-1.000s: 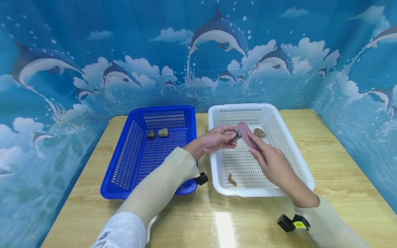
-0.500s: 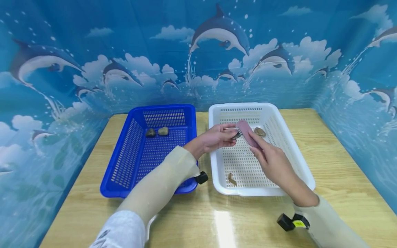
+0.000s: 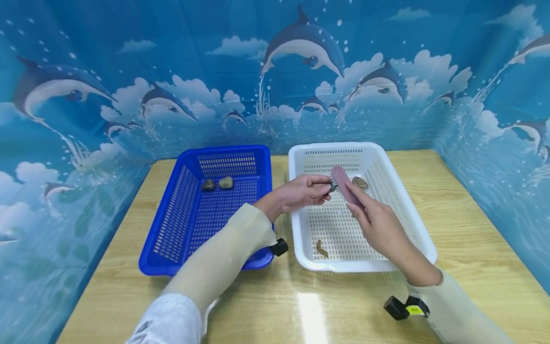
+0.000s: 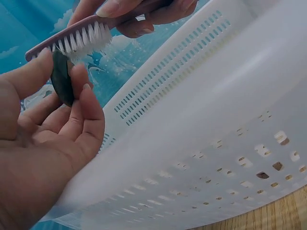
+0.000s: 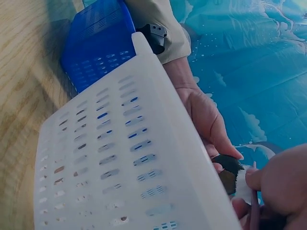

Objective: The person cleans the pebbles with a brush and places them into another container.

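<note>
A: What is seen in the head view?

B: Above a white plastic basket (image 3: 343, 266), the left hand (image 3: 300, 194) and right hand (image 3: 381, 229) are held close together. By the right fingers, curled and clamped, a slim mauve brush (image 3: 340, 176) with a rounded end is gripped. On the perforated floor, a smooth brown stone (image 3: 360, 183) and a bent brown piece (image 3: 321, 250) are seen. In the glossy blue basket (image 3: 227, 151) alongside, a darker pebble (image 3: 208, 185) and a paler pebble (image 3: 226, 183) are seen near each other.

A: And from the left wrist?

B: There a flat, oval dark stone (image 4: 61, 79) is shown tilted upright on its edge, pinched between the left thumb and fingertips. Stiff white bristles (image 4: 91, 40) are set in tufts along the brush, and the stone's upper end appears to be touched by them.

A: Is the same contact shown from the right wrist?

B: Yes: the bristles are seen right against the stone, just beyond the basket's rim. The brush is shown edge-on, clamped in the right fingers. The foreground is filled by the basket's pale wall, pierced by rounded slots, with wood-grained tabletop (image 5: 21, 105) beside it.
</note>
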Action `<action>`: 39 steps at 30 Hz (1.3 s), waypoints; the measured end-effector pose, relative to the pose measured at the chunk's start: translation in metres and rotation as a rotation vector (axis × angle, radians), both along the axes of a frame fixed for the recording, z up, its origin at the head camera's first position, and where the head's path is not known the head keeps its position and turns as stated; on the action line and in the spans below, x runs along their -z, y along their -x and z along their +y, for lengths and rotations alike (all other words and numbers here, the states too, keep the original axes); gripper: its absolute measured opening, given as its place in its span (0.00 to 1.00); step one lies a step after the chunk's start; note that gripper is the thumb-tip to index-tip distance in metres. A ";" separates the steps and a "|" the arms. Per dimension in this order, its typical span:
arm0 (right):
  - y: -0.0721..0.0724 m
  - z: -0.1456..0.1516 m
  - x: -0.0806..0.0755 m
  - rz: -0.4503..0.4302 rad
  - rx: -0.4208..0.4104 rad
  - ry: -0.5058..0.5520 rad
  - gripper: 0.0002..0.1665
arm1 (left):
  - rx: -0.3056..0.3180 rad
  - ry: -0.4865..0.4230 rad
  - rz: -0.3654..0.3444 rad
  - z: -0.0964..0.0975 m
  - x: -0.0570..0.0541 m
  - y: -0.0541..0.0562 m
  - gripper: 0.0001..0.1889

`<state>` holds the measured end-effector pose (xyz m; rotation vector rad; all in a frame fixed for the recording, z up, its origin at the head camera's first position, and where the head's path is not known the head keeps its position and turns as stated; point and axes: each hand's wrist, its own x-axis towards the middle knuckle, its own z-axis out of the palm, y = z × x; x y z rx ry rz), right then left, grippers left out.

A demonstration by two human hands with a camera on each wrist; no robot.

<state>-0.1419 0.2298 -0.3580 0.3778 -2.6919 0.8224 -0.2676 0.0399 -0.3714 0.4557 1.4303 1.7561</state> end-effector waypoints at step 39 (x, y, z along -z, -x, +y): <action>0.006 -0.003 0.002 -0.112 0.043 -0.004 0.28 | 0.131 0.507 0.677 0.015 0.002 -0.011 0.18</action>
